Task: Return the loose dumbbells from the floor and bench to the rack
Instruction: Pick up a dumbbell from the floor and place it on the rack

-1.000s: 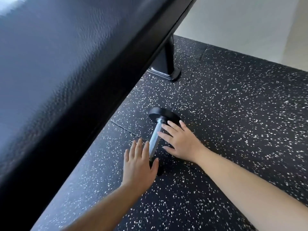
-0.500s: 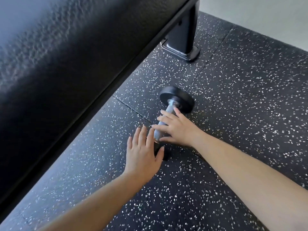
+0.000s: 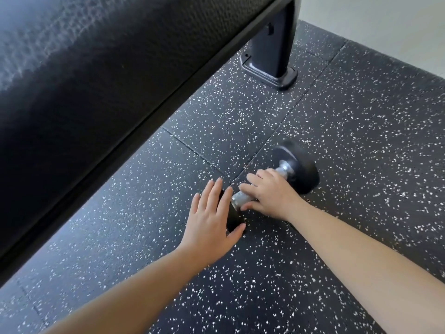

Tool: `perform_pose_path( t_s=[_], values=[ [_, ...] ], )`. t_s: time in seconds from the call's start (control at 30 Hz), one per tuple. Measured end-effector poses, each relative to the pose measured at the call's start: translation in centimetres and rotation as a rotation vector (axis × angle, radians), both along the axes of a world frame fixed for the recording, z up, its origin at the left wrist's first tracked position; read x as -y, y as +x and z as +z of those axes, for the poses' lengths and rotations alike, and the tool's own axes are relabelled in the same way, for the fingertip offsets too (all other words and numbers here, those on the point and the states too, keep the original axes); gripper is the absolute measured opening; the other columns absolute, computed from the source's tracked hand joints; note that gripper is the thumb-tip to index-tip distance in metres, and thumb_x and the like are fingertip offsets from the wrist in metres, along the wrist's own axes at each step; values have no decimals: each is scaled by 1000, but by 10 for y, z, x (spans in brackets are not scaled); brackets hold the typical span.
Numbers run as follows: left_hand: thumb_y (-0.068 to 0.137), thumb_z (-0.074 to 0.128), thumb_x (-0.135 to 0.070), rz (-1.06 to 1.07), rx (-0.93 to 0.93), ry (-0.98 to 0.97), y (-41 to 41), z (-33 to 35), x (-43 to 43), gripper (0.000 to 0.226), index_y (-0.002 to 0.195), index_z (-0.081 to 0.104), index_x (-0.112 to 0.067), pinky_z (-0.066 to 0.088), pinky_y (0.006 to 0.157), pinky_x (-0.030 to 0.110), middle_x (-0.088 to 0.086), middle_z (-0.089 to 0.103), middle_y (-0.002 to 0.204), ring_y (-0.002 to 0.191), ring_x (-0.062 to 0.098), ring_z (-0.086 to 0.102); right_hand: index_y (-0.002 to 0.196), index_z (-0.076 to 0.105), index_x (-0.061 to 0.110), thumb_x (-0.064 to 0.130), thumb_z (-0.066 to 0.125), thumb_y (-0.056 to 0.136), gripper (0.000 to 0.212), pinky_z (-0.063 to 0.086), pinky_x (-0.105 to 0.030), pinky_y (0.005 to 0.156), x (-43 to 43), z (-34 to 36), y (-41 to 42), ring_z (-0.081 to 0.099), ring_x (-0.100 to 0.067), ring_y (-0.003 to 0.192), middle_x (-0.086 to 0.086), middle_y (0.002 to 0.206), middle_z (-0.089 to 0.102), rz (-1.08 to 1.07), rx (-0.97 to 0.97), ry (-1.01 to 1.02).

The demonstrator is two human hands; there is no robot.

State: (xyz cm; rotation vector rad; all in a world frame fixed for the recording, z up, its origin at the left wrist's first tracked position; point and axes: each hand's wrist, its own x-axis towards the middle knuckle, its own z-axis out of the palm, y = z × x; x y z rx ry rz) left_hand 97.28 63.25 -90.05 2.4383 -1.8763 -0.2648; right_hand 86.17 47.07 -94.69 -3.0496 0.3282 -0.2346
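— Step in hand?

— Picking up a loose dumbbell [image 3: 277, 179] from the speckled floor [image 3: 361, 141], right of centre in the frame. Lies on its side, chrome handle slanting from lower left to upper right, far black head at upper right, near head mostly hidden behind the left hand [image 3: 212, 215].

— State of the hands?

— Right hand [image 3: 272, 194] draped over the handle, fingers [image 3: 250, 177] curling down around the chrome, thumb tucked beneath at the near end; closing on it, though cannot tell whether fully wrapped. Left hand flat and spread, fingers apart, palm resting on or just above the near head, gripping nothing.

— Anything else in frame?

— Padded black bench [image 3: 96, 80] filling the upper left, its steel leg [image 3: 272, 49] bolted to the floor at top centre, pale wall [image 3: 385, 27] at upper right. No rack in view.

— Next move?

— Probably tightening the right grip, lifting clear of the floor, then turning to find the rack. Left hand likely to steady the near head against rolling. Likely heavy, so a firm wrap first.

— Changes from half a second earlier?

— Dumbbell swung round, its handle now pointing more toward the right of frame, far head shifted right and slightly blurred. Right fingers, then only touching the handle, now over it. Left hand much as before. Bench leg larger and nearer top centre.
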Motion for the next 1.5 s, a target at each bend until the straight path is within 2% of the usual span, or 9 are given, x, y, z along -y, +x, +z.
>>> perform_pose_path(
  t_s=[0.2, 0.4, 0.53, 0.73, 0.93, 1.03, 1.13, 1.27, 1.5],
  values=[
    [77, 38, -53, -81, 23, -42, -10, -6, -5, 69, 130, 37, -9, 35, 99, 53, 15, 41, 141, 133, 26, 24, 82, 52, 20, 62, 37, 76, 45, 40, -28, 47, -17, -1, -20, 54, -20, 50, 2, 61, 55, -62, -19, 74],
    [80, 38, -46, -130, -1, -92, 5, -6, -3, 64, 133, 36, -11, 29, 102, 53, 13, 41, 142, 133, 23, 22, 98, 45, 18, 64, 43, 83, 48, 44, -36, 71, -27, 16, -19, 62, -30, 89, -7, 95, 63, -236, -301, 339],
    [81, 40, -45, -221, -32, -125, 15, -8, -8, 64, 136, 33, -13, 19, 103, 52, 10, 38, 144, 135, 20, 20, 90, 36, 20, 58, 49, 84, 41, 40, -37, 70, -29, 30, -16, 59, -31, 90, -11, 93, 65, -270, -433, 554],
    [83, 39, -34, -229, -47, -114, 24, -11, -9, 60, 138, 30, -13, 25, 104, 51, 5, 34, 147, 131, 16, 28, 93, 34, 21, 44, 54, 87, 31, 35, -32, 66, -48, 35, -21, 50, -23, 81, -2, 87, 52, -437, -429, 914],
    [86, 36, -28, -115, -283, -153, 13, -13, -18, 56, 140, 26, -17, 21, 108, 43, 0, 24, 150, 130, 11, 30, 114, 37, 16, 26, 59, 87, 37, 38, -31, 61, -45, 40, -24, 48, -15, 64, -7, 89, 58, -438, -447, 1107],
    [87, 42, -20, -70, -409, -211, 8, -11, -18, 55, 140, 29, -14, 33, 105, 44, -2, 20, 150, 131, 13, 29, 119, 33, 22, 18, 60, 86, 43, 47, -34, 71, -42, 41, -25, 53, -17, 66, -9, 89, 60, -427, -453, 1166],
    [86, 55, -7, 76, -570, -238, 0, -6, -20, 66, 141, 24, -27, 38, 94, 26, -5, 13, 152, 136, 14, 27, 124, 32, 26, 14, 60, 84, 51, 46, -34, 77, -37, 45, -26, 54, -18, 73, -5, 86, 56, -411, -491, 1169],
    [85, 57, -6, 202, -720, -207, -3, -3, -21, 72, 133, 19, -44, 28, 96, 13, -11, 27, 147, 129, -1, 30, 129, 29, 30, 10, 61, 82, 61, 43, -34, 83, -34, 48, -26, 56, -19, 85, -8, 101, 58, -394, -523, 1157],
    [86, 59, -14, 430, -859, -118, -4, 5, -15, 69, 138, 25, -43, 42, 72, 20, -11, 57, 113, 88, 4, 57, 118, 41, 48, 3, 63, 78, 64, 42, -35, 88, -22, 51, -28, 56, -22, 101, -9, 115, 57, -404, -542, 1290]
  ],
)
